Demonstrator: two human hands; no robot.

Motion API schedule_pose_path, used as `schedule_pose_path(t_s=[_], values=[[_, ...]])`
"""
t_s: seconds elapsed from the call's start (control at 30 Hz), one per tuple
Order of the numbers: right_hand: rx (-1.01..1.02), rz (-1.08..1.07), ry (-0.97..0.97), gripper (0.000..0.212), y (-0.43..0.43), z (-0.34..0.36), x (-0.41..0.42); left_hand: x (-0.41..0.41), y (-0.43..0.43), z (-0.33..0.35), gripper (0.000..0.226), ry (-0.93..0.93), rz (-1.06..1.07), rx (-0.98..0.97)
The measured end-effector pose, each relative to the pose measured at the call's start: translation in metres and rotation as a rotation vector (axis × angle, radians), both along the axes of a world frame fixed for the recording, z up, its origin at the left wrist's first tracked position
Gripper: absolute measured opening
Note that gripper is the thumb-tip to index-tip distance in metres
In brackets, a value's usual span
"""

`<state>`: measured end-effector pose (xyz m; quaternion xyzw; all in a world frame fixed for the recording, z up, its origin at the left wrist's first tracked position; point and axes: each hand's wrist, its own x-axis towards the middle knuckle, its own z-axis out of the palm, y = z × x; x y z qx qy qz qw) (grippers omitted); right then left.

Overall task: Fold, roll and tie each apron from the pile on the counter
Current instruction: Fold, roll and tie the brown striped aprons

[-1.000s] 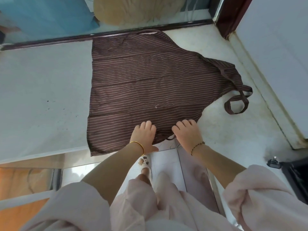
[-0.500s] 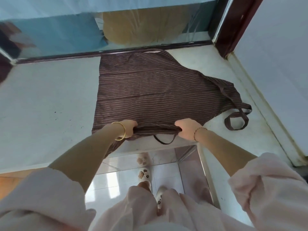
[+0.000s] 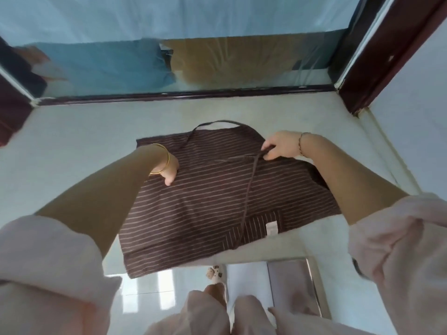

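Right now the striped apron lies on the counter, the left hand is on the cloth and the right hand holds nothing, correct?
Not quite. In the head view the right hand pinches the dark strap. The rest stands: the striped apron lies on the counter, with the left hand on the cloth.

Desk (image 3: 60, 146) left of apron (image 3: 205, 201): bare, wide pass room. Back blocked by glass (image 3: 217, 56) on dark sill (image 3: 193, 94). Right: post (image 3: 377, 68) + wall (image 3: 416, 122) close in, narrow strip only.
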<state>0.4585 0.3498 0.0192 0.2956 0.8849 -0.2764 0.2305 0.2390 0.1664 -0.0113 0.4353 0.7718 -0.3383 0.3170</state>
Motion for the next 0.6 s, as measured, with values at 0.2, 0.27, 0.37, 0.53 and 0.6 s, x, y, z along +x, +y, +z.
schedule_pose_path(t_s=[0.2, 0.27, 0.37, 0.53, 0.6], values=[[0.316, -0.212, 0.209, 0.026, 0.05, -0.056, -0.094, -0.078, 0.047, -0.049, 0.027, 0.051, 0.054, 0.456], [0.331, -0.212, 0.135, 0.027, 0.065, -0.09, -0.117, -0.096, 0.065, -0.074, 0.032, 0.02, 0.11, 0.536], [0.299, -0.14, 0.002, 0.03, 0.071, -0.129, -0.127, -0.103, 0.083, -0.101, 0.031, -0.082, 0.234, 0.648], [0.338, -0.208, 0.04, 0.027, 0.08, -0.152, -0.134, -0.112, 0.114, -0.118, 0.037, -0.047, 0.298, 0.7], [0.292, -0.254, 0.029, 0.026, 0.085, -0.156, -0.136, -0.117, 0.126, -0.121, 0.034, -0.038, 0.261, 0.659]])
